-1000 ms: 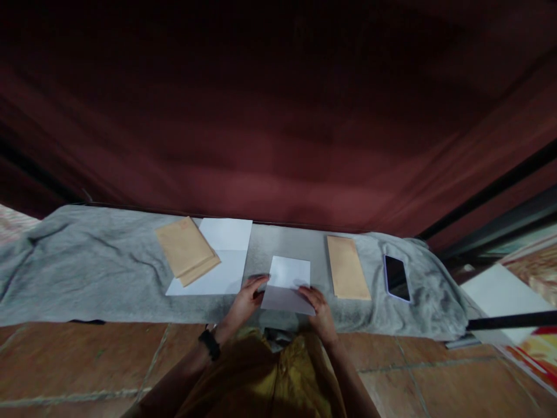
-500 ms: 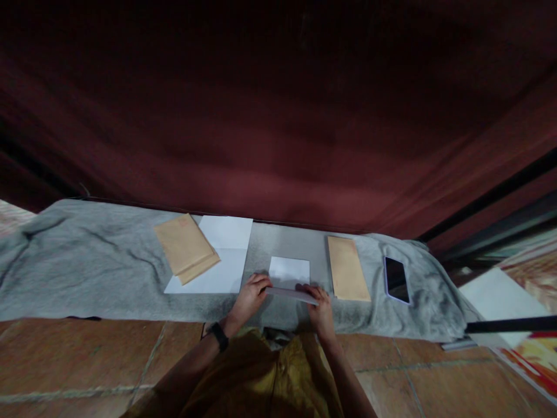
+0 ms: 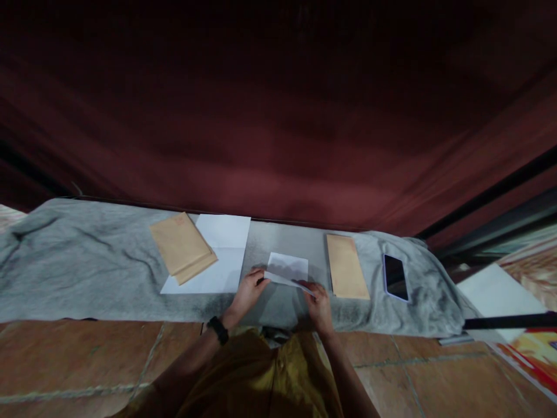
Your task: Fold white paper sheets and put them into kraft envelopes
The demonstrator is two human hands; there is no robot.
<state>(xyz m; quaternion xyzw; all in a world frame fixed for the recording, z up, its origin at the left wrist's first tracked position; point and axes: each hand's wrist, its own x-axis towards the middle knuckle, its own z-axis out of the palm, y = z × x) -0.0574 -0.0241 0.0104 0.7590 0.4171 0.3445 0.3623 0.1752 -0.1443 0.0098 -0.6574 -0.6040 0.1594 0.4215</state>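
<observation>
A white sheet of paper (image 3: 287,267) is bent across its width in front of me, its near flap raised toward my body. My left hand (image 3: 251,290) pinches the flap's left end, and a dark band is on that wrist. At the right end, the fingers of my right hand (image 3: 318,302) are closed on the same flap. The far part of the sheet appears to lie on the grey cloth. To the right of my right hand lies a brown envelope (image 3: 347,267), with its long side toward me.
Grey cloth (image 3: 100,261) covers the long narrow surface. On the left, overlapping brown envelopes (image 3: 183,247) rest on a creased white sheet (image 3: 224,261). A phone (image 3: 395,277) lies right of the single envelope. A dark red panel (image 3: 278,145) rises behind; tiled floor (image 3: 87,354) is below.
The raised flap has tilted, its left end lifting a little and its right end dipping. Both hands keep their hold on the paper. The view has shifted slightly.
</observation>
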